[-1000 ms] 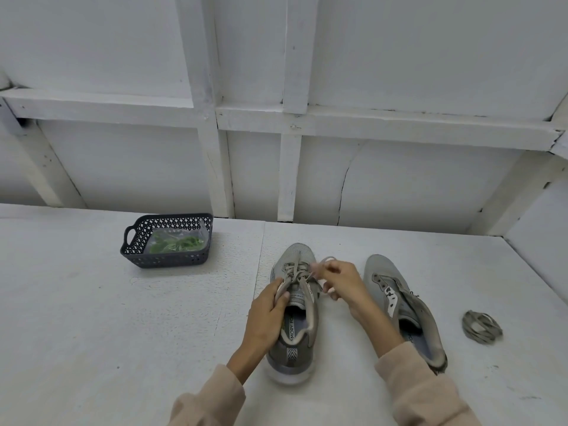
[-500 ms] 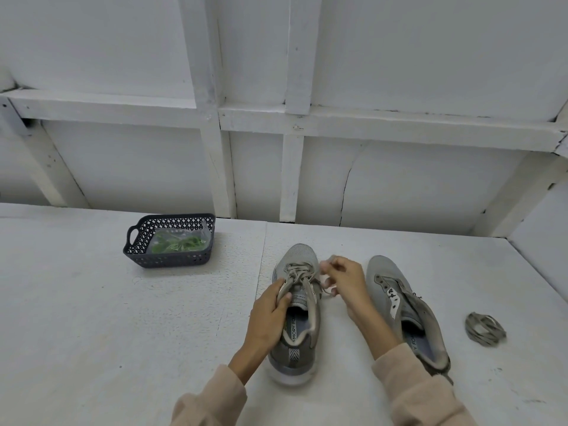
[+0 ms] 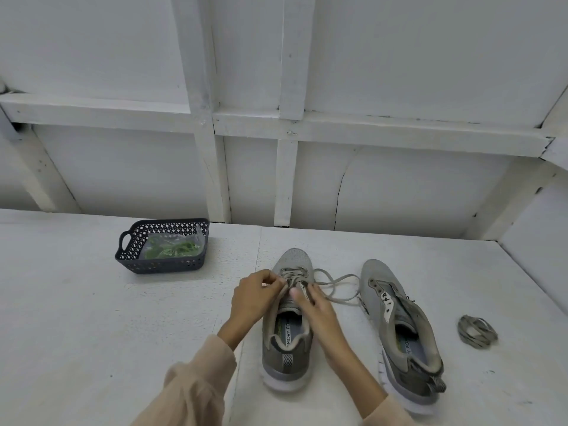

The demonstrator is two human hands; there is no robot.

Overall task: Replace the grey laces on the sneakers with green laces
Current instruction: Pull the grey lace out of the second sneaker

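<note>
I'm unlacing the grey mesh sneaker (image 3: 287,361). My left hand (image 3: 253,299) pinches its flat grey lace (image 3: 338,284); my right hand (image 3: 318,312) pinches the eyelet edge. Next, I judge, I pull one crossing free

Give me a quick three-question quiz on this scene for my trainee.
1. True or false: the sneaker on the right has no lace in it.
2. Where are the green laces? A in the basket; B beside the coiled lace; C inside a sneaker.
3. What does the left hand pinch?
Key: 1 true. 2 A. 3 the grey lace on the sneaker on the left.
</note>
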